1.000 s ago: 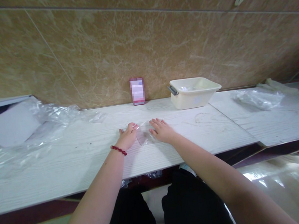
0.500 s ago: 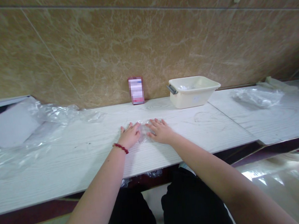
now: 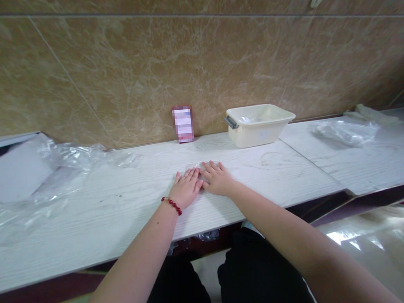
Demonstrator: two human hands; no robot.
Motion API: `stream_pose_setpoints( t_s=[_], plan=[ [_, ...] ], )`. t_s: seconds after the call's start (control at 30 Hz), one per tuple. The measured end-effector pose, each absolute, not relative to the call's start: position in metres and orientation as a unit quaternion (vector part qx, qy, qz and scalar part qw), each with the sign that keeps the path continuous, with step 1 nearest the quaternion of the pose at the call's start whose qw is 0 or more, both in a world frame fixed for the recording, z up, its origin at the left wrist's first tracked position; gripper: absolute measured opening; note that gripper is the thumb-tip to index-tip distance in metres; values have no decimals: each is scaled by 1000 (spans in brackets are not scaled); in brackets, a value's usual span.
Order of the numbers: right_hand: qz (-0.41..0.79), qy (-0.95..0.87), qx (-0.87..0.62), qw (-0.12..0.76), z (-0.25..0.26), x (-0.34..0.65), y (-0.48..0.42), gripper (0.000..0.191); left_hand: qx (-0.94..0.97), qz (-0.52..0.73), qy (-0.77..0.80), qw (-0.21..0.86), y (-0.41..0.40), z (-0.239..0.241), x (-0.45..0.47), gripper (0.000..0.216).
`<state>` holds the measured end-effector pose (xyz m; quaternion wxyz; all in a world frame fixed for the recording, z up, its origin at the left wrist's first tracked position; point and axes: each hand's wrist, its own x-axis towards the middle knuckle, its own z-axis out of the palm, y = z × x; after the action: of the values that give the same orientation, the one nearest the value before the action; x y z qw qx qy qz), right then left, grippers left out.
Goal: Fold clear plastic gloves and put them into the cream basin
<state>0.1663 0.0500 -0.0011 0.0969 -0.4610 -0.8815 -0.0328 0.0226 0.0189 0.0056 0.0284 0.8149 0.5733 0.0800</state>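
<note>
A small piece of clear plastic film [image 3: 196,165] lies on the white wood-grain table [image 3: 131,231], mostly covered by my hands. My left hand [image 3: 186,186], with a red bead bracelet [image 3: 173,205] at the wrist, rests flat on it with fingers stretched out. Beside it, my right hand [image 3: 217,178] also lies flat, palm down and fingers spread, pressing on the film. The fingertips of both hands almost meet. Neither hand grips anything that I can see.
A phone [image 3: 183,124] leans against the brown tiled wall. Right of it stands a cream plastic bin [image 3: 256,135] with clear plastic inside. Crumpled clear plastic [image 3: 349,131] lies farther right. Large plastic sheeting [image 3: 79,154] and a white panel [image 3: 14,171] occupy the left end.
My left hand has slid right across the film, closing the gap to my right hand and covering more of the film. The right hand has hardly moved.
</note>
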Motion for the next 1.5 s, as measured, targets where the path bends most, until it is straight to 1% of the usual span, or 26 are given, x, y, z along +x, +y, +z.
stream_pose_setpoints(
  t_s=[0.1, 0.17, 0.37, 0.53, 0.63, 0.73, 0.8, 0.93, 1.0, 1.17, 1.33, 1.5],
  plan=[
    [-33, -875, -469, 116, -3, 167, 51, 49, 804, 56, 591, 32, 18, 5, 19, 49],
    [-28, -868, -482, 113, -4, 168, 52, 48, 803, 42, 594, 38, 17, 7, 16, 50],
    [-22, -843, -530, 85, -1, 171, 53, 50, 799, -11, 597, 80, 18, 16, 4, 72],
    [-20, -851, -522, 62, 4, 176, 53, 59, 795, -54, 595, 102, 21, 22, -1, 82],
    [-30, -856, -513, 63, 7, 191, 53, 62, 803, -47, 585, 102, 21, 23, -4, 81],
    [-43, -866, -491, 81, 13, 215, 50, 63, 818, -10, 570, 85, 20, 23, -6, 79],
    [-47, -887, -450, 89, 20, 233, 46, 57, 827, 17, 556, 81, 21, 24, -6, 75],
    [-59, -924, -363, 103, 35, 258, 32, 31, 843, 50, 527, 90, 27, 30, 6, 67],
    [-75, -935, -332, 98, 41, 261, 26, 24, 853, 52, 510, 95, 32, 33, 18, 67],
    [-122, -951, -274, 75, 42, 255, 22, 19, 871, 46, 478, 99, 37, 27, 42, 67],
    [-151, -956, -245, 60, 40, 254, 27, 18, 875, 40, 477, 76, 31, 13, 46, 76],
    [-136, -954, -252, 88, 53, 253, 34, 17, 874, 71, 475, 71, 25, 12, 48, 83]
  ],
)
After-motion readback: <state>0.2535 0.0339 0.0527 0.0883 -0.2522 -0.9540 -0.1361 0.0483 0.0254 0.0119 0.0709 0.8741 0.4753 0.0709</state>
